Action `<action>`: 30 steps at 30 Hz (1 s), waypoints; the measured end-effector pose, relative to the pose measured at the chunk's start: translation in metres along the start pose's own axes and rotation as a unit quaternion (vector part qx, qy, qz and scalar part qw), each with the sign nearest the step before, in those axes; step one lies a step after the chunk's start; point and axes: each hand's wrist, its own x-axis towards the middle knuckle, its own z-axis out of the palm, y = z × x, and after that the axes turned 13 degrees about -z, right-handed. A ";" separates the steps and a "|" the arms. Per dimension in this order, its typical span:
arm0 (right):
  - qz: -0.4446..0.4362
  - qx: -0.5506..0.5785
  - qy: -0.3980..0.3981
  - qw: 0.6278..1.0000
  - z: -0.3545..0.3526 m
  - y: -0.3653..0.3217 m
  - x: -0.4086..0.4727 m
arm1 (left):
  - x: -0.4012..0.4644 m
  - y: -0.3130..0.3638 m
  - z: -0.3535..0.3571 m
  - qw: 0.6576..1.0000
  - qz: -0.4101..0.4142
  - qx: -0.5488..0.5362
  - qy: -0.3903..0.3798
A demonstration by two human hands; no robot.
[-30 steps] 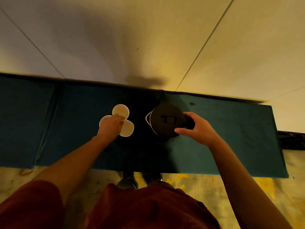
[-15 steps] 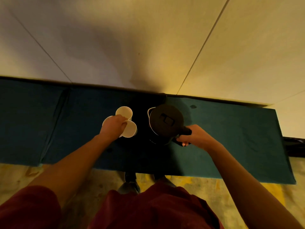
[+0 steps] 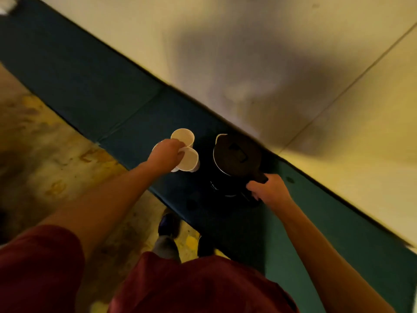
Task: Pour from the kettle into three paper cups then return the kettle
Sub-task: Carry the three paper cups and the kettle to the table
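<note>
On the dark teal table, against the pale wall: black kettle, round body seen from above, flat dark lid with a small latch at its centre, thin light rim along the left edge, pale spout lip at the upper left, dark handle projecting toward the lower right. Faint light lettering on the lower side of the body, too small to read. Whether resting on the table or raised just off it, cannot tell.

Left of the kettle: three white paper cups bunched rim to rim, open tops facing the camera. Far cup upright and fully visible; near cup tilted toward the kettle; third cup mostly hidden, only a sliver of rim showing at the left. Contents not discernible.

Left hand: fingers curled and drawn narrow over the cluster, tips at the point where the rims meet, pinching the cups together. Right hand: closed around the kettle handle, fingers wrapped over it, thumb side toward the body.

Kettle positioned between both hands, just right of the cups, near but apart from them. Frame tilted and slightly blurred. Below: red garment, shoes on a stained yellowish floor.
</note>
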 end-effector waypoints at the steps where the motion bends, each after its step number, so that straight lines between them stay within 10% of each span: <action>1: -0.024 -0.009 -0.030 0.999 -0.002 -0.010 0.001 | -0.021 -0.008 -0.001 0.999 -0.034 -0.015 0.023; 15: -0.152 0.007 -0.157 0.976 0.043 -0.100 -0.018 | -0.158 -0.112 -0.014 0.965 -0.230 -0.078 0.099; 30: -0.280 -0.047 -0.394 0.874 0.237 -0.157 -0.178 | -0.510 -0.286 0.058 0.806 -0.517 -0.225 0.179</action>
